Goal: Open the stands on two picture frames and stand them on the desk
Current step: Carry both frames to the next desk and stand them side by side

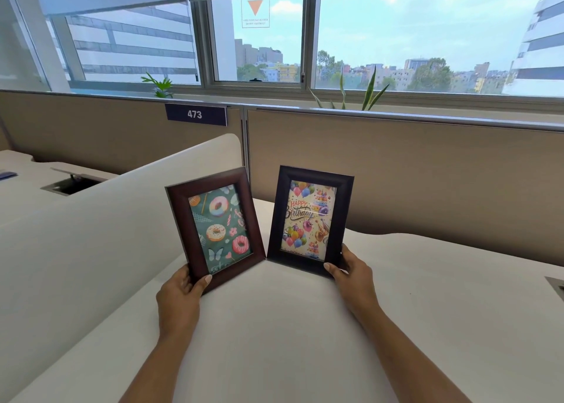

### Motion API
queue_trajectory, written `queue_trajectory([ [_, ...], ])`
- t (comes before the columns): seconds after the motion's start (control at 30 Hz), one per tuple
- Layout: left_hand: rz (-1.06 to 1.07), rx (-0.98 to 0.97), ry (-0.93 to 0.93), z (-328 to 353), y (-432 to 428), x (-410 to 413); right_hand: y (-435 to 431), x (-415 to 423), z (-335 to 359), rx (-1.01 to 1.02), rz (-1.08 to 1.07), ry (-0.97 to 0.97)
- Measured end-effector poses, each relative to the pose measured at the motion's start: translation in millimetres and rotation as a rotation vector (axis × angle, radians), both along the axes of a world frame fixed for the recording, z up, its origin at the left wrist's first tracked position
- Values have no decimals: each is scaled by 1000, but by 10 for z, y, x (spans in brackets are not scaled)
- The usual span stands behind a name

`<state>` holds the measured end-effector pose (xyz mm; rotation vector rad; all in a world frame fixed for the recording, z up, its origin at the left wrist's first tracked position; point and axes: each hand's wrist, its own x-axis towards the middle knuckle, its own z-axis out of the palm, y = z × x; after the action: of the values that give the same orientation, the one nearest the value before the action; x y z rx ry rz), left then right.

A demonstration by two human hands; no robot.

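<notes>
Two dark wooden picture frames face me side by side above the white desk (274, 326). The donut picture frame (215, 227) is on the left, tilted a little to the left, and my left hand (180, 292) grips its lower left corner. The birthday picture frame (309, 219) is on the right, nearly upright, with my right hand (351, 270) holding its lower right corner. Their inner bottom corners almost touch. The backs and their stands are hidden. I cannot tell whether the frames rest on the desk.
A tan partition wall (427, 183) with a "473" sign (195, 114) runs behind the desk. A white curved divider (100, 216) rises at the left. Cable hatches sit at far left (71, 184) and far right (557, 286). Plants (366, 94) stand by the window.
</notes>
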<state>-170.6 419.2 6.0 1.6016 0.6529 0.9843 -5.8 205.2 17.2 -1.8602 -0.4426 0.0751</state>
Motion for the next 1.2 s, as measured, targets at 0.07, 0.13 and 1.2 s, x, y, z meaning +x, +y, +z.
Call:
queue_trajectory([
  [0.07,5,3,6,-1,1,0,-3,-3,-2,0,-1,3],
  [0.13,7,7,12,2,-1,-1,-2,-4,0,2,-2,7],
  [1.2,-1,16,14,26,-20,-14,14,15,-42,81,-4,-45],
])
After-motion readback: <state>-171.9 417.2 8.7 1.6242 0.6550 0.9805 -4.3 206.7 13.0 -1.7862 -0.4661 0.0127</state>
